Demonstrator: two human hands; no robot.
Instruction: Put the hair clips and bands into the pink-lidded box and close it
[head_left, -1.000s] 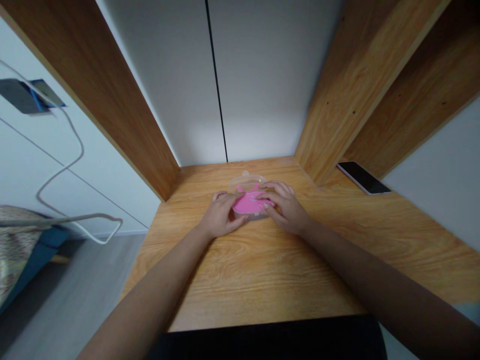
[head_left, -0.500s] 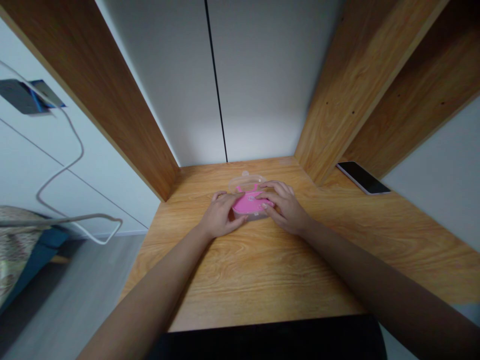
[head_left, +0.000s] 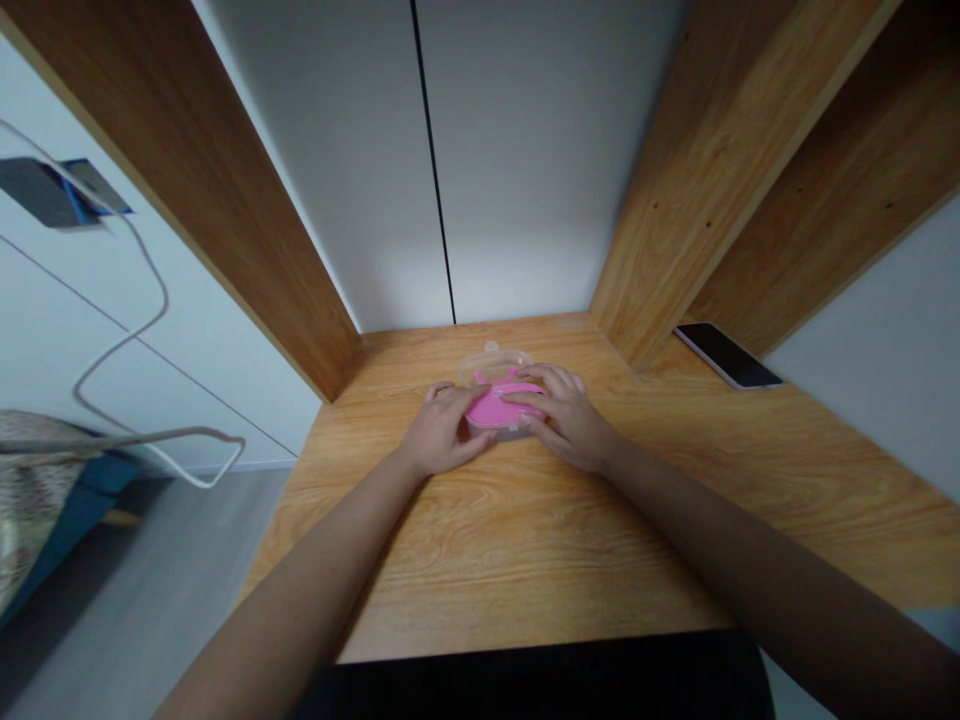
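Observation:
A small oval plastic box (head_left: 510, 434) with a see-through body rests on the wooden desk. Its top is covered by a pink panel (head_left: 491, 408), and a clear lid (head_left: 480, 362) stands raised at the far side, beside small pink tabs. My left hand (head_left: 444, 425) grips the left end, thumb at the front and fingers over the top edge. Round the right end curls my right hand (head_left: 566, 415), its thumb at the front rim and a finger lying across the pink panel. Part of the right end is hidden under that hand.
A dark-screened phone (head_left: 727, 355) lies on the desk (head_left: 510, 560) at the right, by a wooden upright (head_left: 697, 190). Another wooden board (head_left: 225, 190) borders the left. White panels (head_left: 517, 180) close off the back. A white cable (head_left: 161, 280) hangs at far left.
My right hand's fingers have shifted slightly left over the pink panel, covering more of its middle. The left hand and the box stay in place.

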